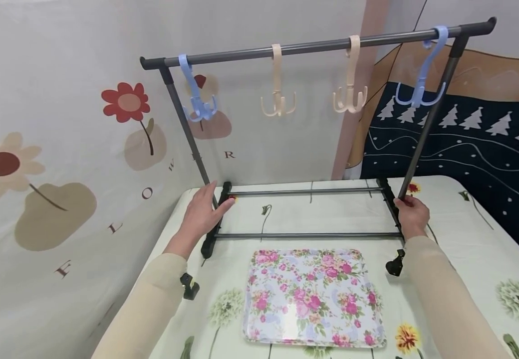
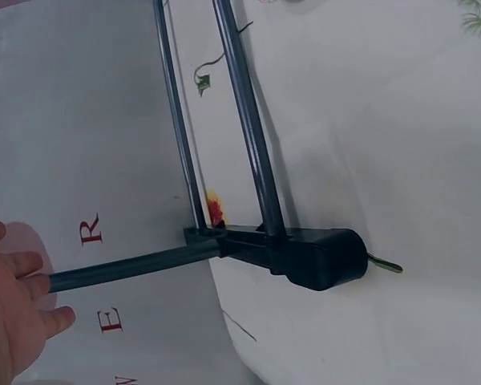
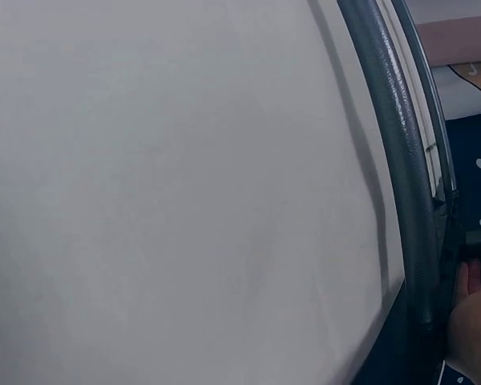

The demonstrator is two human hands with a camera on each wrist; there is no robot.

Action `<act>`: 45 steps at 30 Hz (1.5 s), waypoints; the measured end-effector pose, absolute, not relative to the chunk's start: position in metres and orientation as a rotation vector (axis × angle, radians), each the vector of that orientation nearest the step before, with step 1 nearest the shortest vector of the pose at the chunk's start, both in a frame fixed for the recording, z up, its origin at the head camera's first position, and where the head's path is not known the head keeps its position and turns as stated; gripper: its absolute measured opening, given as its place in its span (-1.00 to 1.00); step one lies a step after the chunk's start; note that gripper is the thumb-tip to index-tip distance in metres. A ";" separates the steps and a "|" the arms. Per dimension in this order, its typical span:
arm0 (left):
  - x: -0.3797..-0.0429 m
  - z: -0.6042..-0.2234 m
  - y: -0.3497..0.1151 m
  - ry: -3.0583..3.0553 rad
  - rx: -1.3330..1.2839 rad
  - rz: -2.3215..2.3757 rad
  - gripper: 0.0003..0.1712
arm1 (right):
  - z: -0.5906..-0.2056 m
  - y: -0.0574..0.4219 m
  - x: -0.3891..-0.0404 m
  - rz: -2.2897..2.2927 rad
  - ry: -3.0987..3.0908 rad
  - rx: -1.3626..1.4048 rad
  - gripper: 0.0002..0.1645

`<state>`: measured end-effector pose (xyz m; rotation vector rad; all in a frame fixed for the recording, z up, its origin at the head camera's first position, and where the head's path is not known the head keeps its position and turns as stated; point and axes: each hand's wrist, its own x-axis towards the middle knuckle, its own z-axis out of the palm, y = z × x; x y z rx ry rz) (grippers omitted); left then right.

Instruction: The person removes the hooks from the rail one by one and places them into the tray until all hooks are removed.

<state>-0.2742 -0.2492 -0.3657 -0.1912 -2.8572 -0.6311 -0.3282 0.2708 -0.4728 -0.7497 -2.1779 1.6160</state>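
A small dark-grey clothes rack stands on a flower-print cloth, its top bar [image 1: 313, 48] spanning the view. From the bar hang a blue hook [image 1: 202, 108] at the left, two beige hooks [image 1: 277, 80] in the middle and another blue hook [image 1: 419, 92] at the right. My left hand [image 1: 200, 212] lies along the lower left post [image 1: 189, 135], fingers extended and thumb apart; the left wrist view shows fingertips right at this post [image 2: 144, 266]. Low on the right post [image 1: 429, 124], my right hand [image 1: 413, 215] grips it with curled fingers, mostly hidden in the right wrist view.
In front of the rack lies a flowered rectangular tray [image 1: 304, 319]. Two thin rods [image 1: 309, 235] join the black feet [image 1: 209, 245] of the rack. Behind and left hangs a white curtain [image 1: 62, 65] with flowers; dark tree-print fabric [image 1: 466, 149] is at the right.
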 end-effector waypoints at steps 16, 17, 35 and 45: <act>-0.277 -0.323 -0.240 -2.558 0.018 -1.075 -0.04 | -0.477 0.271 -0.329 1.499 -2.233 -0.711 -0.52; -0.278 -0.318 -0.240 -2.512 0.030 -1.104 -0.06 | -0.476 0.271 -0.329 1.497 -2.239 -0.708 -0.51; -0.294 -0.225 -0.231 -2.057 0.068 -1.253 -0.27 | -0.475 0.271 -0.329 1.571 -2.190 -0.737 -0.52; -0.304 -0.187 -0.220 -2.009 0.119 -1.292 -0.33 | -0.478 0.271 -0.329 1.561 -2.203 -0.734 -0.51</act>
